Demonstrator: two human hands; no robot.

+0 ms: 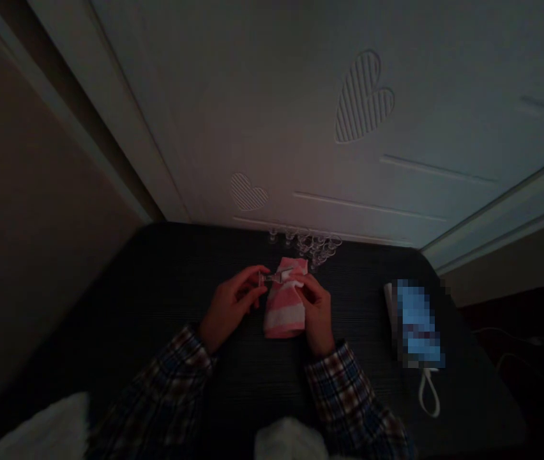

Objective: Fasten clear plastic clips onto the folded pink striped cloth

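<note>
Between thumb and fingers, my left hand grips one end of a small clear stemmed glass, which lies sideways above the table. The glass's other end meets a pink and white striped cloth. My right hand pinches that cloth near its upper part, with the fingers curled at the end of the glass. The cloth hangs down toward the table between both hands. Just beyond it stands a cluster of several similar small glasses; dim light blurs their outlines.
The dark wood-grain table backs onto a white panel with raised hearts. On the right lies a phone-like object with a blurred-out screen and a pale wrist strap. Pale fabric shows at the bottom edge.
</note>
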